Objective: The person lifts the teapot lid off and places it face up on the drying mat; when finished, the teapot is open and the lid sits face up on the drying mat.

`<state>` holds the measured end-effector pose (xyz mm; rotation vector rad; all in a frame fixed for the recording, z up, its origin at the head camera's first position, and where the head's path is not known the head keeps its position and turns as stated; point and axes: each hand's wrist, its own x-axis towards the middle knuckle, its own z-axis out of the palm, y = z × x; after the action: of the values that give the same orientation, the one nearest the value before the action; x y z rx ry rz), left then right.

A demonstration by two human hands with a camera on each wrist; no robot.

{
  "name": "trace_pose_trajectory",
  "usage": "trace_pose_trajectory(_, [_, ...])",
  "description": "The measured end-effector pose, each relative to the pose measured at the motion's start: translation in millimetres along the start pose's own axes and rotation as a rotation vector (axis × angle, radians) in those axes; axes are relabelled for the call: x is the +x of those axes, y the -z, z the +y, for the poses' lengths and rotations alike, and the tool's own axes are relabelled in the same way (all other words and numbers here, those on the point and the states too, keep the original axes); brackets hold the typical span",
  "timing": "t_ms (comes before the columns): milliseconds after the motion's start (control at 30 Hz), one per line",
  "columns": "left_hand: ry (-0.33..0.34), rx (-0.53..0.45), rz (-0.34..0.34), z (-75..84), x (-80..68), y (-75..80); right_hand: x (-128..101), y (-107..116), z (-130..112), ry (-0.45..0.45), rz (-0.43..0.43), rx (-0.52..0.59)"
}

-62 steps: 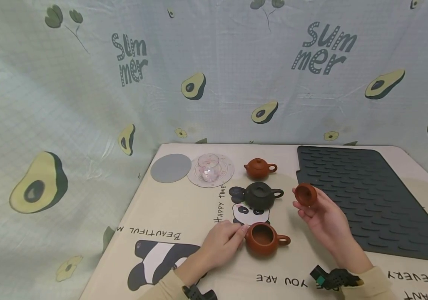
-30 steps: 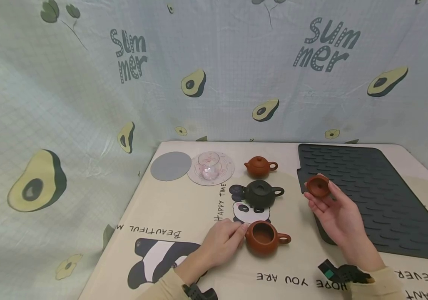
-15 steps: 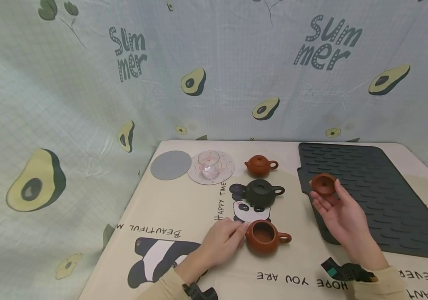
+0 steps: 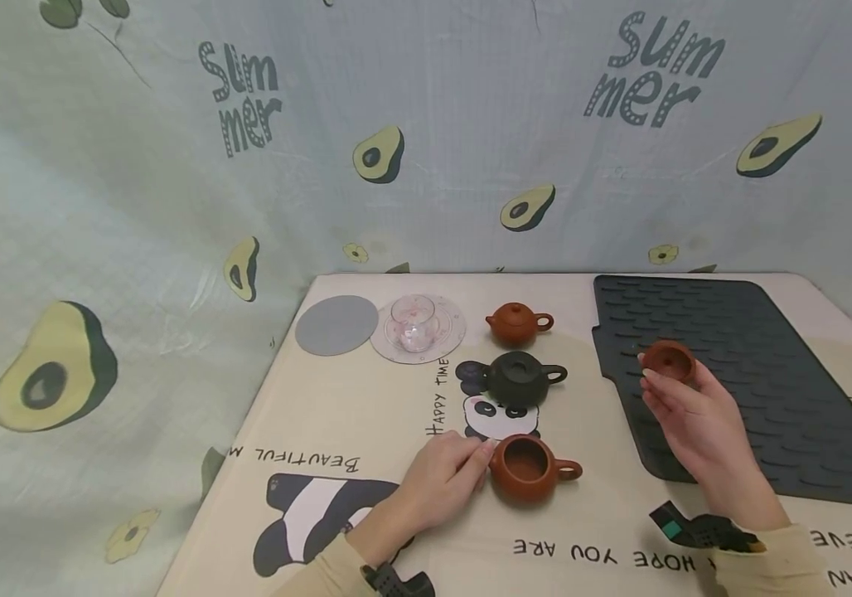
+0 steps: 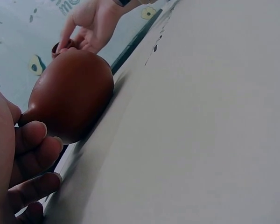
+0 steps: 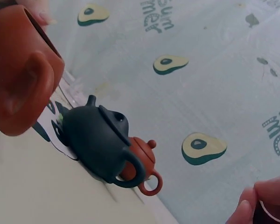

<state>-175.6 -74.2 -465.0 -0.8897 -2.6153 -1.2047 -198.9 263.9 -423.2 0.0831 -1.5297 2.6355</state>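
Note:
An open reddish-brown teapot stands on the table, its handle toward the right. My left hand pinches its spout; in the left wrist view the thumb and fingers meet at the spout tip. My right hand holds a small reddish-brown teapot lid above the dark mat, its hollow inner side facing up. The right wrist view catches only part of the lid, at the lower right corner, between fingertips. Behind the open teapot sit a black teapot and a smaller lidded orange-brown teapot.
A dark ridged mat covers the table's right side. At the back left lie a grey round mat and a patterned round coaster with a clear glass cup on it. A printed curtain hangs behind the table.
My right hand has carried the lid rightward over the dark mat, and its thumb has shifted to the lid's near side. My left hand stays at the teapot's spout.

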Motion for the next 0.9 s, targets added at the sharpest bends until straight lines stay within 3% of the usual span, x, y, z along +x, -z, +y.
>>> trace_pose_trajectory(367, [-0.004,0.009,-0.017,2.9,0.8,-0.5,1.1,8.9,-4.4,0.023,0.249,-0.299])
trace_pose_trajectory(700, [0.006,0.019,-0.018,-1.9,5.5,0.4,15.7,24.3,-4.9,0.021,0.39,-0.834])
trace_pose_trajectory(900, [0.006,0.02,-0.011,-3.9,5.0,-0.3,21.7,38.3,-10.5,0.021,0.444,-0.955])
